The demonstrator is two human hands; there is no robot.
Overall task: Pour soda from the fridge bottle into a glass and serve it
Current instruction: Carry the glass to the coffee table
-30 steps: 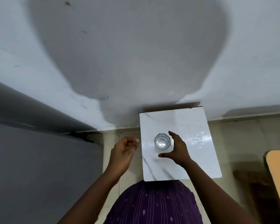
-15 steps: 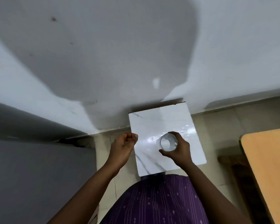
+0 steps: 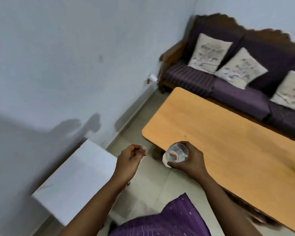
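Near the wooden table [image 3: 228, 133], right hand [image 3: 191, 160] grips a clear glass [image 3: 176, 155]; left hand [image 3: 129, 160] curled, holding nothing.

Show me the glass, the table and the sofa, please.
glass [image 3: 176, 155], head view, its clear base seen through the mouth
table [image 3: 220, 133], head view, bare wooden top
sofa [image 3: 240, 97], head view, purple seat cushion

Clear glass [image 3: 176, 155], orange table [image 3: 228, 138], purple sofa [image 3: 237, 94].

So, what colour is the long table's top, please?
The table is light orange-tan; head view.
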